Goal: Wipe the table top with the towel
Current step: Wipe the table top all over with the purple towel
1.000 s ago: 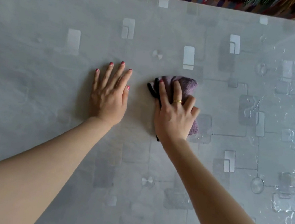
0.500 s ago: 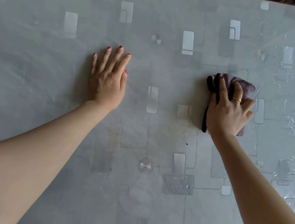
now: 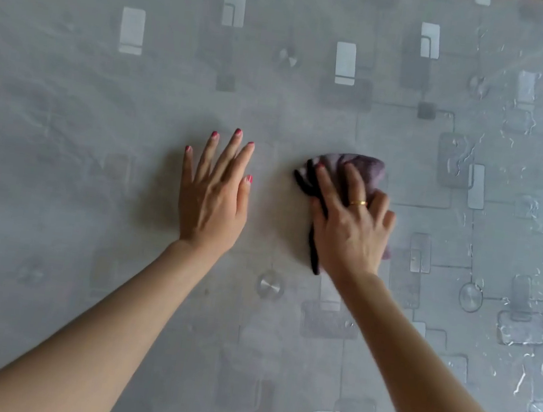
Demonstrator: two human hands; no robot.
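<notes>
A: Towel [image 3: 364, 166], purple with a dark edge, bunched on the table [image 3: 103, 116] just right of centre. I see my right hand [image 3: 349, 225] lying on top of it, index and middle fingers extended over the cloth, the outer fingers bent down over its 3 o'clock edge. A gold ring [image 3: 358, 202] sits on one finger.

B: And the other hand?

A: Left hand [image 3: 213, 198], palm down on the bare table at 9 o'clock of the towel, near it but apart. Fingers straight and spread, pointing to 12 o'clock, holding nothing.

B: Surface?

A: Grey cover printed with pale rectangles and circles. Toward 3 o'clock it shines and shows fine wrinkles. Both forearms enter from 6 o'clock.
</notes>
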